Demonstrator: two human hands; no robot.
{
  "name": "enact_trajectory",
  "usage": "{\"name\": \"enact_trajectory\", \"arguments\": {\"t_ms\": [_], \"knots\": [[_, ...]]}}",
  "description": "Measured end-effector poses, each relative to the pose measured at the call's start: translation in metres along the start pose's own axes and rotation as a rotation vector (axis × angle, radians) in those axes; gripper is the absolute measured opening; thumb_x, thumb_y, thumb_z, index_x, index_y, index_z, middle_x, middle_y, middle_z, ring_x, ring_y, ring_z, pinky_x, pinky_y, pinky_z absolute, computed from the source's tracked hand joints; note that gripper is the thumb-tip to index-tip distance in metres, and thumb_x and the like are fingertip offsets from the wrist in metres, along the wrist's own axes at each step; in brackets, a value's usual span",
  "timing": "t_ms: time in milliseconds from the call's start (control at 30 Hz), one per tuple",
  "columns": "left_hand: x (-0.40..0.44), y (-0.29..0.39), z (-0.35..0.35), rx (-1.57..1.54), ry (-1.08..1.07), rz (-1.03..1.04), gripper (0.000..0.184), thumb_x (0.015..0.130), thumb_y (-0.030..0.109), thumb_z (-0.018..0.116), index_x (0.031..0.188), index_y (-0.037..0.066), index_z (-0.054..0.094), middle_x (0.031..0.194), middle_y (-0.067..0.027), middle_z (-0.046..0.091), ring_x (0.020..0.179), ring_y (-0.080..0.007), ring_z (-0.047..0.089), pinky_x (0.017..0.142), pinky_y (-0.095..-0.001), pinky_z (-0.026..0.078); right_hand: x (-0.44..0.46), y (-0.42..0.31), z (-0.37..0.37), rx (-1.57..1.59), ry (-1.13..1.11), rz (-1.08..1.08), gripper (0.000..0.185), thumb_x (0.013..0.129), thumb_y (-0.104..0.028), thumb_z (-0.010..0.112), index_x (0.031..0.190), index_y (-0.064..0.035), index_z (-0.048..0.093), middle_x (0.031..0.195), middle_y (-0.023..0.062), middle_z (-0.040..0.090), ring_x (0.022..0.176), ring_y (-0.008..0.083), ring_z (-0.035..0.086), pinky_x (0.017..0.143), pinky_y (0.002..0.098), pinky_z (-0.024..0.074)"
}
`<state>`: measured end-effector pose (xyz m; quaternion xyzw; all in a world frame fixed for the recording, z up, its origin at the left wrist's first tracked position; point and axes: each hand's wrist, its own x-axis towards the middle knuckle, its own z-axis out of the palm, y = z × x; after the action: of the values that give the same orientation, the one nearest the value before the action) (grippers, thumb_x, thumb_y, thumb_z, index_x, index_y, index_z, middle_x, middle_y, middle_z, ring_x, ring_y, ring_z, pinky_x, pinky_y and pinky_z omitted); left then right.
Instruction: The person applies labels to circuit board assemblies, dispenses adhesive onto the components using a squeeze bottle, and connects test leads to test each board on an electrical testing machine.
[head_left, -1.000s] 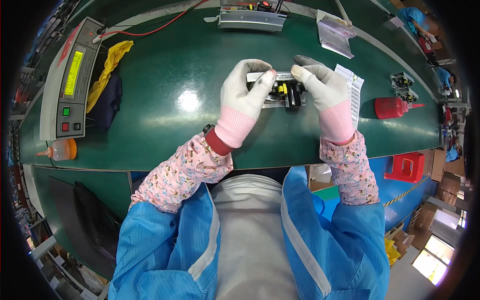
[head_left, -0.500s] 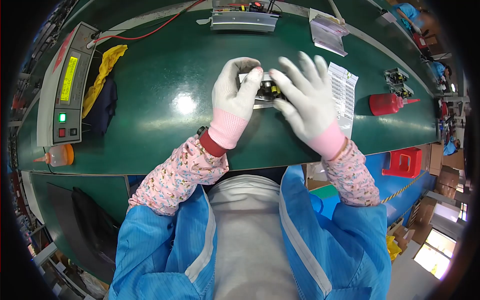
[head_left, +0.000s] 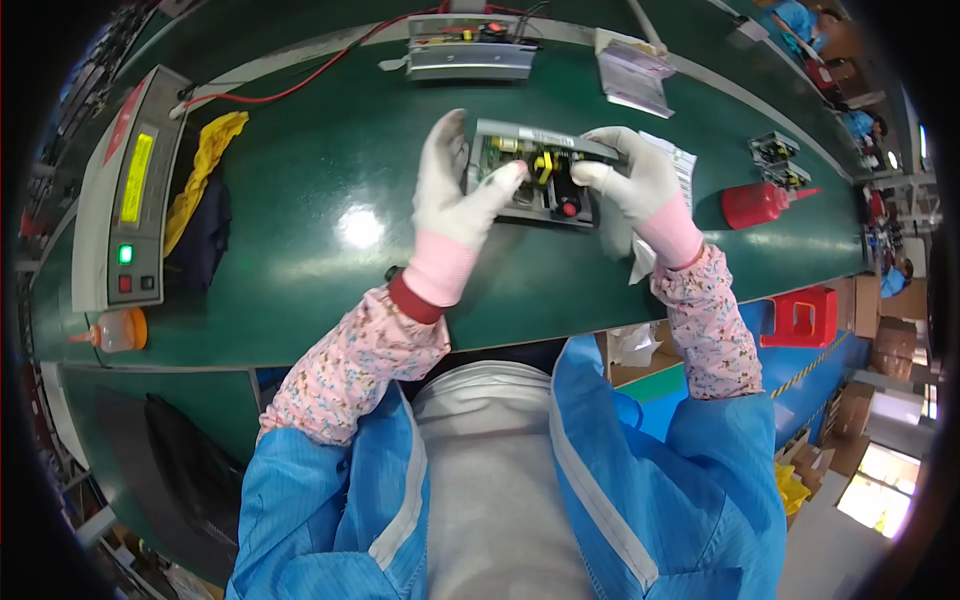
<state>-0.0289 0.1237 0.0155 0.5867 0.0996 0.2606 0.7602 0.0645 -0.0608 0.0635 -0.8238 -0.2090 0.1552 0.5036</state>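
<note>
An open-frame power supply unit [head_left: 545, 165], a circuit board in a silver metal bracket, is held tilted above the bench with its component side toward me. My left hand [head_left: 452, 190], in a white glove, is closed about its left end, thumb on the components and fingers along the outer edge. Gripping the right end is my right hand [head_left: 640, 185], thumb in front near a black part and fingers over the top edge. A printed sheet [head_left: 683, 170] lies partly hidden behind my right hand.
On the left stand a tester [head_left: 130, 200] with a lit display, a yellow cloth [head_left: 205, 165] and a small bottle [head_left: 122, 330]. Another bracketed unit [head_left: 470, 62] and a metal bracket [head_left: 636, 78] lie at the back. To the right are a red bottle [head_left: 755, 205] and circuit boards [head_left: 780, 158].
The unit has been raised and turned so its components show. My right hand, spread beside it before, has closed on its right end. The view has shifted slightly.
</note>
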Motion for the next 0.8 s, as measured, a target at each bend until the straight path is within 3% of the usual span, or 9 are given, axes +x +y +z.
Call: {"name": "enact_trajectory", "arguments": {"t_ms": [100,233,333,400,467,500,567,800], "knots": [[-0.007,0.007,0.007,-0.115,-0.022,-0.063,0.047,0.090,0.004,0.072,0.133,-0.004,0.054,0.124,-0.0152,0.065,0.111,-0.0245,0.064,0.101,-0.0316,0.048,-0.007,0.001,-0.016,0.084,0.096,0.053,0.043,0.087,-0.025,0.075,0.120,0.0017,0.066,0.114,0.0109,0.070,0.101,0.0186,0.064,0.088,0.0265,0.0513],[-0.008,0.017,-0.004,-0.294,-0.533,-0.399,0.052,0.090,0.000,0.072,0.138,-0.003,0.050,0.123,-0.0156,0.066,0.109,-0.0251,0.066,0.099,-0.0334,0.051,-0.013,-0.016,-0.016,0.355,-0.030,0.080,0.048,0.089,-0.029,0.075,0.121,0.0054,0.065,0.112,0.0115,0.070,0.100,0.0175,0.062,0.089,0.0275,0.0508],[-0.007,0.017,-0.001,-0.443,-0.493,-0.431,0.049,0.091,-0.001,0.070,0.137,-0.002,0.051,0.122,-0.0156,0.067,0.105,-0.0242,0.067,0.097,-0.0341,0.054,-0.009,-0.006,-0.062,0.085,-0.124,0.010,0.062,0.085,-0.032,0.077,0.131,0.0055,0.059,0.121,0.0133,0.068,0.100,0.0220,0.064,0.092,0.0305,0.0505],[-0.007,0.016,0.000,-0.594,-0.433,-0.458,0.047,0.092,-0.002,0.069,0.136,-0.002,0.053,0.120,-0.0155,0.067,0.102,-0.0234,0.068,0.095,-0.0347,0.056,-0.012,-0.002,-0.098,-1.061,0.058,-0.006,0.064,0.080,-0.036,0.079,0.131,-0.0008,0.061,0.123,0.0126,0.068,0.107,0.0289,0.065,0.101,0.0409,0.0475],[-0.008,0.014,-0.002,-0.591,-0.430,-0.450,0.046,0.093,-0.002,0.067,0.136,-0.002,0.052,0.121,-0.0162,0.067,0.104,-0.0252,0.069,0.095,-0.0370,0.056,-0.010,0.008,-0.131,-1.900,-0.086,-0.089,0.054,0.082,-0.033,0.075,0.128,-0.0067,0.062,0.122,0.0132,0.068,0.119,0.0314,0.061,0.108,0.0498,0.0404],[-0.007,0.013,-0.003,-0.581,-0.426,-0.441,0.045,0.094,-0.002,0.065,0.137,-0.002,0.052,0.122,-0.0168,0.067,0.105,-0.0270,0.069,0.096,-0.0393,0.056,-0.013,0.020,-0.145,-1.902,-0.082,-0.082,0.054,0.082,-0.033,0.075,0.128,-0.0067,0.062,0.122,0.0132,0.068,0.119,0.0314,0.061,0.108,0.0498,0.0404],[-0.007,0.011,-0.004,-0.561,-0.414,-0.419,0.044,0.095,-0.003,0.061,0.138,-0.002,0.051,0.124,-0.0181,0.066,0.108,-0.0307,0.069,0.097,-0.0438,0.056,-0.019,0.049,-0.167,-2.297,-0.266,-0.048,0.033,0.089,-0.025,0.067,0.118,-0.0100,0.066,0.117,0.0117,0.070,0.121,0.0271,0.058,0.108,0.0530,0.0372],[-0.007,0.014,-0.003,-0.601,-0.344,-0.397,0.039,0.091,-0.004,0.069,0.128,-0.003,0.058,0.114,-0.0151,0.071,0.094,-0.0214,0.071,0.090,-0.0324,0.058,-0.002,0.071,-0.189,-2.185,-0.458,0.328,0.017,0.089,-0.016,0.062,0.104,-0.0100,0.068,0.113,0.0062,0.072,0.106,0.0293,0.062,0.095,0.0493,0.0447]]}}
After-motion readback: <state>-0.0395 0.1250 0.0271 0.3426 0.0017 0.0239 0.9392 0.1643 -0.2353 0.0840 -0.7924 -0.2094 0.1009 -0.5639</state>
